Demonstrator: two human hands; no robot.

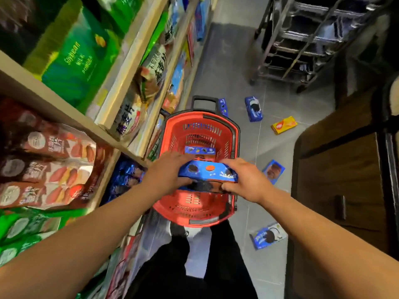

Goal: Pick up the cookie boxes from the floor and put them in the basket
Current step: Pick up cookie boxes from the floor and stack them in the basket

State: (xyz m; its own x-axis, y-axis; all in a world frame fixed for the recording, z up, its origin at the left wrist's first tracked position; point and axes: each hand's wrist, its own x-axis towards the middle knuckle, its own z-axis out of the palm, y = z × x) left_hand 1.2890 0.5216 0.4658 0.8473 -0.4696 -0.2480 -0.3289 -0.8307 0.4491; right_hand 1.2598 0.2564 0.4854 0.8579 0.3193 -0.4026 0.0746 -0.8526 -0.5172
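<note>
Blue cookie boxes number seven in view: one held box [208,172], one inside box [200,150] already lying in the basket, and five on the grey floor [233,67]. Both hands grip the held box over the red basket [170,207]. The left hand [167,174] clasps its left end, fingers above and thumb below. The right hand [245,180] clasps its right end the same way. On the floor, a far box [253,108] and an upright box [223,106] lie beyond the basket, beside a yellow box [284,125]. A side box [273,171] lies just right of the right hand. A near box [268,235] lies by the person's dark trousers [222,262]. Stocked shelves [121,72] run along the left; a metal rack [302,39] stands far right.
</note>
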